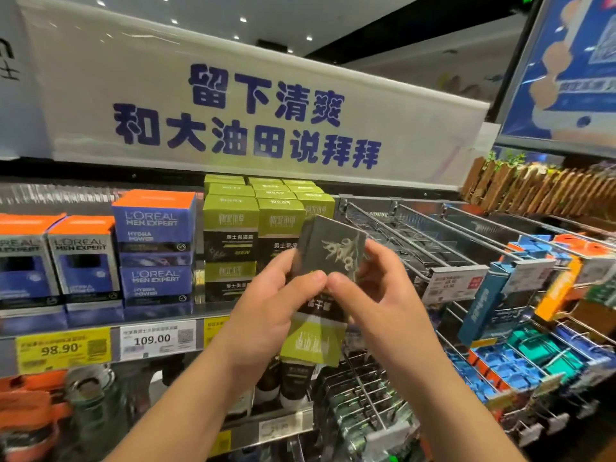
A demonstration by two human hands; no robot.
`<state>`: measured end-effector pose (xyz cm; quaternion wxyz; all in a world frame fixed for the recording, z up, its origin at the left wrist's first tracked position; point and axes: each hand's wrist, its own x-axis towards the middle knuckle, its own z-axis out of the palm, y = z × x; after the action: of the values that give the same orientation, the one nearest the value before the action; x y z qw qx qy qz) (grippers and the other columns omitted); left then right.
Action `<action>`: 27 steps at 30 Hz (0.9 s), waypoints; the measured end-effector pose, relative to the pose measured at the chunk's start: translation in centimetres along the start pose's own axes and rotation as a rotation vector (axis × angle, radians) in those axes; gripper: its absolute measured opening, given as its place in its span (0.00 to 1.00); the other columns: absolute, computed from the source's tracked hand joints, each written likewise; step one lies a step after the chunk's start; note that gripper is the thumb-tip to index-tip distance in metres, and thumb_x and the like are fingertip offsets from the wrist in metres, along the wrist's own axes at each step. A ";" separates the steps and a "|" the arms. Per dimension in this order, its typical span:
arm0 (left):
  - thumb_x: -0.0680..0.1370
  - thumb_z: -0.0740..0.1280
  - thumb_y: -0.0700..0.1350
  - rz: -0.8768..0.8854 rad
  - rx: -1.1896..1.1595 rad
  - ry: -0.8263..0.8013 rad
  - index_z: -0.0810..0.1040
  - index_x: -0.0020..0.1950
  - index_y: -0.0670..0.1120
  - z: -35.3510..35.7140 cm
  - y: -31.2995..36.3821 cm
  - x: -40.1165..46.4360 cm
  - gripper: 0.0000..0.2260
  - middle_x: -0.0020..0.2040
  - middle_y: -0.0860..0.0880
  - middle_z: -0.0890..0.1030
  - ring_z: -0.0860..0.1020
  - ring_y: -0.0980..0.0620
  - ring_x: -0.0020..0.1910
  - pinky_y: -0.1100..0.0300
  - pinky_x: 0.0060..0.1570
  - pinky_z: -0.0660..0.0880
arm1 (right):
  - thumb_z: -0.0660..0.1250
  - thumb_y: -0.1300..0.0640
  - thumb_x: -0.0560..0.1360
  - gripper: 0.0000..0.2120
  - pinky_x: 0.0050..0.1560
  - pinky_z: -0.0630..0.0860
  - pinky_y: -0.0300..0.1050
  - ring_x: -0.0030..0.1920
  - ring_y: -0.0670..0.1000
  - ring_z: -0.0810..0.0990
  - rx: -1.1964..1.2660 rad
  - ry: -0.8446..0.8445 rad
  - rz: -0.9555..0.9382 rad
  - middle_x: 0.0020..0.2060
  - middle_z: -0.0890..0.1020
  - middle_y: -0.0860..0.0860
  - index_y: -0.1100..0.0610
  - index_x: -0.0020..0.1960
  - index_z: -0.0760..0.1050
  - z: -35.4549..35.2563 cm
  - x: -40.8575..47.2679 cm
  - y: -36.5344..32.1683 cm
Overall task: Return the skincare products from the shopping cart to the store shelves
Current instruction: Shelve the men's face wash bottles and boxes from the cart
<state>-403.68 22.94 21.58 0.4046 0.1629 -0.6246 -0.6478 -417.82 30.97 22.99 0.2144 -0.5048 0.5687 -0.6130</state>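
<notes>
I hold a tall dark-and-green skincare box (328,251) upside down in front of the shelf, its green end lowest. My left hand (276,295) grips its left side and my right hand (373,281) grips its right side, thumbs meeting on the front. Right behind it stand matching green-and-black boxes (240,228) stacked on the top shelf (200,311). The shopping cart is out of view.
Blue and orange L'Oreal Men Expert boxes (153,248) fill the shelf's left part above price tags (156,338). Wire peg hooks (433,248) with hanging blue and orange packs (533,295) jut out at right. Dark tubes (293,381) stand on the lower shelf. A white banner (253,118) runs overhead.
</notes>
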 end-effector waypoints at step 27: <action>0.65 0.83 0.50 0.095 0.460 0.268 0.72 0.65 0.69 -0.7 4.0 -1.3 0.34 0.52 0.53 0.87 0.86 0.54 0.49 0.49 0.51 0.82 | 0.78 0.40 0.68 0.30 0.61 0.74 0.38 0.66 0.50 0.73 -0.419 0.019 -0.394 0.63 0.73 0.41 0.40 0.67 0.73 -2.3 -3.0 5.8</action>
<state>-401.08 23.81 24.89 0.4660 0.3056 -0.7030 -0.4419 -420.43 33.09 16.95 -0.0230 -0.6331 0.5759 -0.5168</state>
